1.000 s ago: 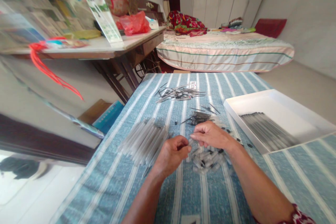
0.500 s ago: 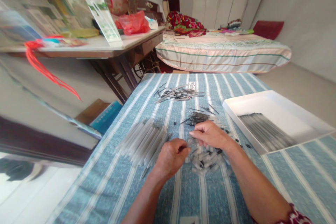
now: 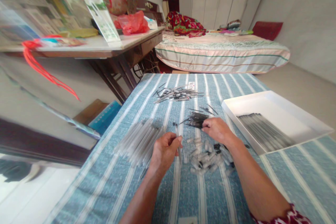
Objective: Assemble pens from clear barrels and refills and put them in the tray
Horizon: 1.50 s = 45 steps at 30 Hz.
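Note:
My left hand [image 3: 166, 148] pinches a slim translucent pen barrel [image 3: 176, 130], held nearly upright over the striped cloth. My right hand [image 3: 217, 129] has its fingertips closed at the right end of a pile of thin black pen refills [image 3: 196, 119]; which refill they grip is hard to see. Below it lies a loose heap of clear pen caps [image 3: 207, 161], with small black pieces [image 3: 217, 147] among them. Left of my left hand, many translucent pen barrels [image 3: 141, 141] lie side by side in a stack.
At right, a white box lid [image 3: 296, 112] holds a row of pens [image 3: 265, 131]. Farther back on the cloth is a mixed pile of thin parts [image 3: 178, 93]. A cluttered desk [image 3: 99, 53] stands at left, a bed [image 3: 223, 50] beyond the table [image 3: 105, 178].
My right hand has moved right and slightly away from me, from above the caps to the black refills. My left hand has shifted slightly left, and the barrel in it now shows clearly.

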Each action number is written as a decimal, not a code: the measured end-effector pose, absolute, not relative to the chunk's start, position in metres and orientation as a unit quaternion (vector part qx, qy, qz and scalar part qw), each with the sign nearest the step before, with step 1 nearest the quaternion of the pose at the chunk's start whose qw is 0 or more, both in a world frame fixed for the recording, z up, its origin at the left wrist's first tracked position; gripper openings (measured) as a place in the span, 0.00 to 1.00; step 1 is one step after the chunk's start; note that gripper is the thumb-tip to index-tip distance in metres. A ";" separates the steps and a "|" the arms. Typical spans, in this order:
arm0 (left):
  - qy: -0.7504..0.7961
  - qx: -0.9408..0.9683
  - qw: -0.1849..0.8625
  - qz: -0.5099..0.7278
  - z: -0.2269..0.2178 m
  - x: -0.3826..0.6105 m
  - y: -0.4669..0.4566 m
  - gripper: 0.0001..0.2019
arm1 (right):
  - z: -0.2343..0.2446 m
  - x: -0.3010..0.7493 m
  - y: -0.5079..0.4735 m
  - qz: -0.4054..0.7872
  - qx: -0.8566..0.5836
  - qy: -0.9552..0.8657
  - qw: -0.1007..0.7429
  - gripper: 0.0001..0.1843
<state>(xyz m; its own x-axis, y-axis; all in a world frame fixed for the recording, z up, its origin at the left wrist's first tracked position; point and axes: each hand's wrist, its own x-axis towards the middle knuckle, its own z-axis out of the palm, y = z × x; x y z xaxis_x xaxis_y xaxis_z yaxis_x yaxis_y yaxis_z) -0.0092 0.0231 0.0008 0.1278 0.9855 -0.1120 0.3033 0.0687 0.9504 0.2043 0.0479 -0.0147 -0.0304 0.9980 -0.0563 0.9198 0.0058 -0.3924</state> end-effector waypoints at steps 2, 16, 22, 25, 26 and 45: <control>0.555 0.562 0.490 0.369 -0.002 -0.011 0.024 0.11 | -0.013 0.203 0.047 0.144 -0.691 -0.706 0.064 0.08; 0.533 0.499 0.550 0.405 0.005 -0.011 0.024 0.12 | -0.006 0.190 0.042 0.202 -0.632 -0.737 0.133 0.10; 0.538 0.460 0.539 0.456 0.004 -0.011 0.027 0.12 | -0.001 0.173 0.035 0.245 -0.575 -0.772 0.116 0.07; 0.534 0.441 0.539 0.480 0.001 -0.014 0.029 0.11 | 0.000 0.162 0.032 0.211 -0.571 -0.792 0.059 0.08; 0.529 0.437 0.541 0.486 0.001 -0.014 0.030 0.11 | 0.000 0.159 0.031 0.191 -0.575 -0.795 0.040 0.09; 0.446 0.281 0.624 0.577 0.004 -0.025 0.035 0.11 | -0.008 0.150 0.030 0.386 -0.496 -0.690 0.359 0.02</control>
<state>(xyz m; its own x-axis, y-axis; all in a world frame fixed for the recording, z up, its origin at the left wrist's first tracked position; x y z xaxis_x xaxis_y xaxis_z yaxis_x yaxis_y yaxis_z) -0.0247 0.0352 0.0045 -0.0635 0.9705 -0.2325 -0.4693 0.1766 0.8652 0.1504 0.0298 -0.0084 -0.2504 0.9615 0.1127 0.4067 0.2101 -0.8891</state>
